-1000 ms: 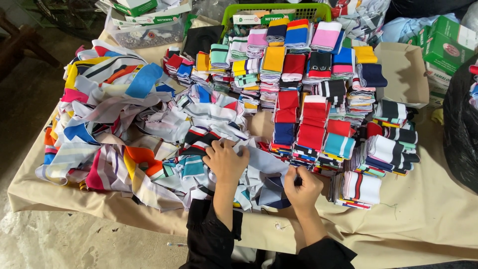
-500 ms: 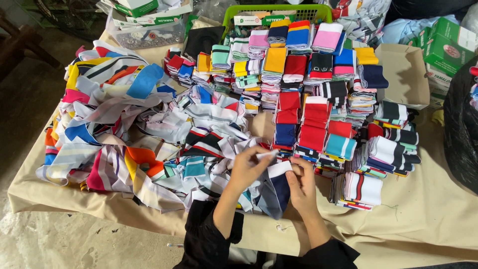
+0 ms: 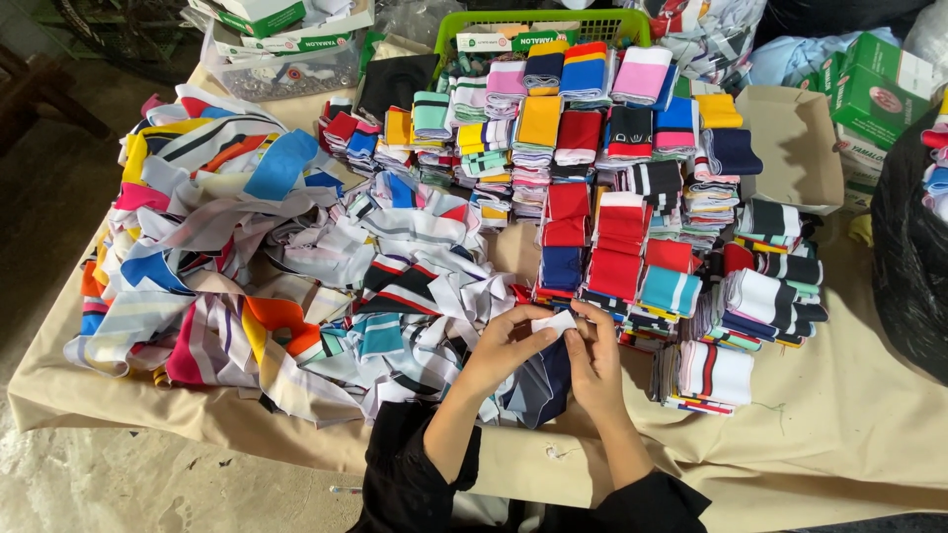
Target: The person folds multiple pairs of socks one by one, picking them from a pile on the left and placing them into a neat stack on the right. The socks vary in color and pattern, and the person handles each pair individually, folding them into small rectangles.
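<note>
My left hand [image 3: 506, 345] and my right hand [image 3: 595, 357] meet at the table's front middle, both pinching a small white end of a knitted fabric strip [image 3: 553, 323]. The strip's dark navy part [image 3: 541, 387] hangs down between my wrists onto the beige cloth. Black sleeves cover both forearms. A loose heap of striped fabric strips [image 3: 286, 286] lies just left of my hands. Folded stacks of red, blue, teal and white pieces [image 3: 632, 247] stand just right of and behind my hands.
A beige cloth [image 3: 839, 415] covers the table. A green plastic basket [image 3: 543, 25] sits at the back, a clear bin with boxes [image 3: 286, 59] back left, an open cardboard box [image 3: 790, 148] and green cartons [image 3: 874, 94] back right, a black bag [image 3: 913, 257] at the right edge.
My hands rose off the heap and came together. They lifted a navy and white strip from the pile and now hold its white end between the fingertips.
</note>
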